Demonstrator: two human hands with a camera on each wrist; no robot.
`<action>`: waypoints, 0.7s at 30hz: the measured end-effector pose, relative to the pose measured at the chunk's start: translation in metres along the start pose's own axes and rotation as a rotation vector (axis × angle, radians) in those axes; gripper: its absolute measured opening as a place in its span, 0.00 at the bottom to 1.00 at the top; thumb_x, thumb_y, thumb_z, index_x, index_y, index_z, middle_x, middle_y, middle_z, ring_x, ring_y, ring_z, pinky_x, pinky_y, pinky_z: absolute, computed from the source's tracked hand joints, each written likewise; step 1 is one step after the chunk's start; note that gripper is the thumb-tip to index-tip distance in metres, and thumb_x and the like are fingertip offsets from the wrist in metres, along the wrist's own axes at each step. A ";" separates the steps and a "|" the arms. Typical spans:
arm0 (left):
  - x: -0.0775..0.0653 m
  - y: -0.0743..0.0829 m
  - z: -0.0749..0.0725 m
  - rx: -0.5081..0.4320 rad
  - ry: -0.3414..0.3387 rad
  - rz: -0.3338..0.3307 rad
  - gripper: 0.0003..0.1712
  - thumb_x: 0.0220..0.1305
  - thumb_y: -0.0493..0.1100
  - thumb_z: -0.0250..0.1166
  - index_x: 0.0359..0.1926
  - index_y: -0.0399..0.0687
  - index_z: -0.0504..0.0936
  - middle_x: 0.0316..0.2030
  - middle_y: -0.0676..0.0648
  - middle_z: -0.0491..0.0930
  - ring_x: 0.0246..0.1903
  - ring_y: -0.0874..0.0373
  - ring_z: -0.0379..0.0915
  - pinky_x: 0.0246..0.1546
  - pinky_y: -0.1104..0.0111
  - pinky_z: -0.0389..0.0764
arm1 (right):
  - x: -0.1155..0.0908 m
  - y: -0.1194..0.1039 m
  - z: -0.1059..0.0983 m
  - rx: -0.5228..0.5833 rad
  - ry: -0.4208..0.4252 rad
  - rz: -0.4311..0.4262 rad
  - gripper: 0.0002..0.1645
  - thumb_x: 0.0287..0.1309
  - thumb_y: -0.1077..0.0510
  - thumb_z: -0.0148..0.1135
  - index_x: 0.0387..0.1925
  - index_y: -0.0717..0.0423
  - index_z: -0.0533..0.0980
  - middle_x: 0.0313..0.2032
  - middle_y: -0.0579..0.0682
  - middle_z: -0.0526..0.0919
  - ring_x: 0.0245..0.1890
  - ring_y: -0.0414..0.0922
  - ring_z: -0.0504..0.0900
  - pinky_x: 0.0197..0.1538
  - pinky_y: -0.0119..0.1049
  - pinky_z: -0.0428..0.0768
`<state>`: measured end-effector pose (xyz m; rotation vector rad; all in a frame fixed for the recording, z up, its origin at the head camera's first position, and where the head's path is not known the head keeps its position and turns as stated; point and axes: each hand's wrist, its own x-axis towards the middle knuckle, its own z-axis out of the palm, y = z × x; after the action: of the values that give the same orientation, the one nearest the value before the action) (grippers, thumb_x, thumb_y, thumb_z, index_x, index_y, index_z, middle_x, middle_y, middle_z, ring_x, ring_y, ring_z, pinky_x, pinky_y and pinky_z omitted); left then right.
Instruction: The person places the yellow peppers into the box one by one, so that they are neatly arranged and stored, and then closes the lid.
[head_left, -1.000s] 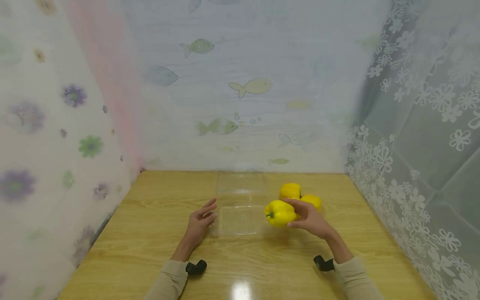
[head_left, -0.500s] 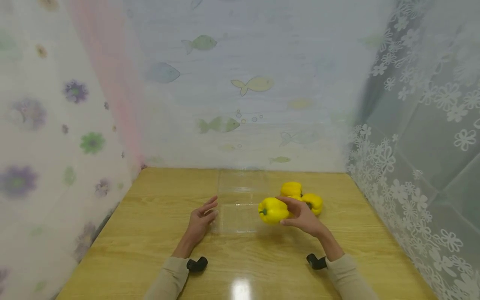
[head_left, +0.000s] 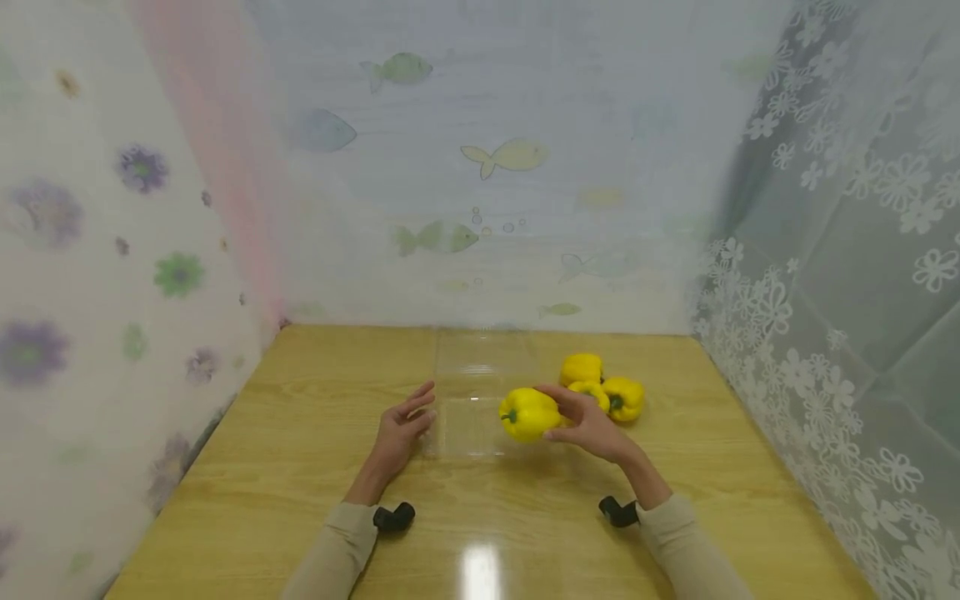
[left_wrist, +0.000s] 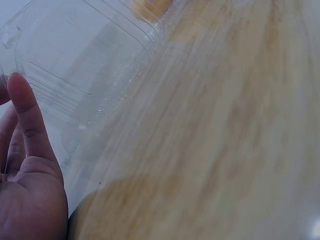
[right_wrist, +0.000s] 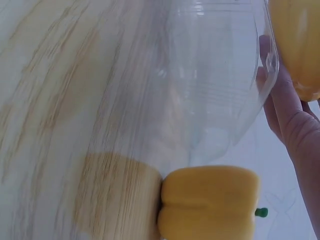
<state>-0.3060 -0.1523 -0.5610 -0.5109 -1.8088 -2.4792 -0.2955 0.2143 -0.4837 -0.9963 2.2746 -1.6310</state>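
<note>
My right hand (head_left: 592, 423) grips a yellow bell pepper (head_left: 528, 414) and holds it over the right part of a clear plastic clamshell container (head_left: 465, 454). In the right wrist view this bell pepper (right_wrist: 297, 45) shows beside the fingers. The container's lid (head_left: 483, 352) lies folded back. At the container's left side, my left hand (head_left: 400, 432) has relaxed, fairly straight fingers. In the left wrist view its fingertips come right at the container's rim (left_wrist: 17, 55). Three more yellow bell peppers (head_left: 624, 399) sit together on the table, partly behind the right hand.
The wooden table (head_left: 300, 467) ends at a fish-patterned curtain (head_left: 487, 208) behind the container. A flowered curtain (head_left: 142, 333) borders the left side, and a white-flowered sheer one (head_left: 795, 333) the right. Each wrist carries a black camera (head_left: 393, 517).
My right hand has moved left with the bell pepper, from the table beside the container to over its right part. More of the resting bell peppers shows. The left hand has hardly moved.
</note>
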 end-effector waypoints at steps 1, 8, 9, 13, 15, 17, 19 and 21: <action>0.000 0.000 0.000 -0.005 0.002 0.000 0.30 0.69 0.28 0.62 0.64 0.11 0.63 0.75 0.32 0.58 0.38 0.67 0.77 0.32 0.77 0.78 | 0.002 -0.001 0.001 0.002 -0.006 0.007 0.42 0.64 0.63 0.68 0.76 0.57 0.62 0.74 0.55 0.66 0.71 0.38 0.67 0.73 0.40 0.65; -0.001 0.003 0.004 -0.016 0.008 -0.008 0.31 0.69 0.28 0.63 0.64 0.11 0.62 0.75 0.34 0.60 0.37 0.67 0.77 0.31 0.76 0.78 | 0.014 -0.001 0.014 0.025 -0.039 0.039 0.41 0.64 0.62 0.68 0.76 0.54 0.63 0.73 0.53 0.66 0.72 0.47 0.66 0.73 0.61 0.57; -0.001 0.003 0.004 -0.019 0.008 -0.011 0.31 0.69 0.28 0.63 0.65 0.11 0.62 0.76 0.34 0.59 0.37 0.67 0.77 0.31 0.76 0.78 | 0.015 -0.001 0.016 0.028 -0.041 0.036 0.42 0.64 0.63 0.68 0.76 0.55 0.63 0.73 0.53 0.66 0.72 0.47 0.66 0.73 0.62 0.57; -0.002 0.003 0.005 -0.024 0.015 -0.017 0.31 0.68 0.29 0.64 0.64 0.11 0.62 0.75 0.34 0.59 0.38 0.67 0.77 0.31 0.76 0.78 | 0.021 0.000 0.023 0.024 -0.049 0.031 0.41 0.64 0.62 0.69 0.75 0.54 0.64 0.73 0.52 0.68 0.72 0.49 0.66 0.73 0.61 0.58; -0.001 0.003 0.005 -0.022 0.017 -0.016 0.31 0.68 0.28 0.63 0.64 0.10 0.63 0.75 0.33 0.58 0.37 0.67 0.78 0.31 0.76 0.78 | 0.024 -0.001 0.025 -0.001 -0.048 0.035 0.41 0.63 0.62 0.69 0.75 0.54 0.64 0.73 0.52 0.68 0.73 0.53 0.65 0.73 0.62 0.58; -0.001 0.003 0.005 -0.013 0.019 -0.015 0.30 0.68 0.29 0.63 0.64 0.11 0.63 0.75 0.32 0.58 0.37 0.67 0.77 0.32 0.76 0.78 | 0.027 -0.001 0.028 -0.032 -0.047 0.041 0.41 0.63 0.61 0.70 0.75 0.53 0.65 0.72 0.53 0.69 0.73 0.55 0.65 0.73 0.62 0.59; 0.000 0.004 0.004 -0.009 0.021 -0.014 0.30 0.68 0.28 0.63 0.64 0.11 0.64 0.75 0.31 0.58 0.37 0.67 0.77 0.32 0.76 0.78 | 0.031 -0.001 0.030 -0.062 -0.045 0.047 0.41 0.63 0.61 0.70 0.75 0.53 0.65 0.72 0.54 0.69 0.72 0.55 0.66 0.73 0.61 0.60; 0.001 0.004 0.004 -0.007 0.022 -0.018 0.30 0.69 0.29 0.63 0.64 0.11 0.64 0.75 0.31 0.58 0.37 0.67 0.77 0.32 0.76 0.78 | 0.034 0.000 0.032 -0.089 -0.043 0.054 0.41 0.63 0.61 0.70 0.75 0.54 0.65 0.72 0.54 0.70 0.72 0.56 0.66 0.72 0.61 0.61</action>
<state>-0.3046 -0.1498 -0.5560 -0.4676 -1.8049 -2.4938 -0.3049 0.1688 -0.4881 -0.9709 2.3426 -1.4854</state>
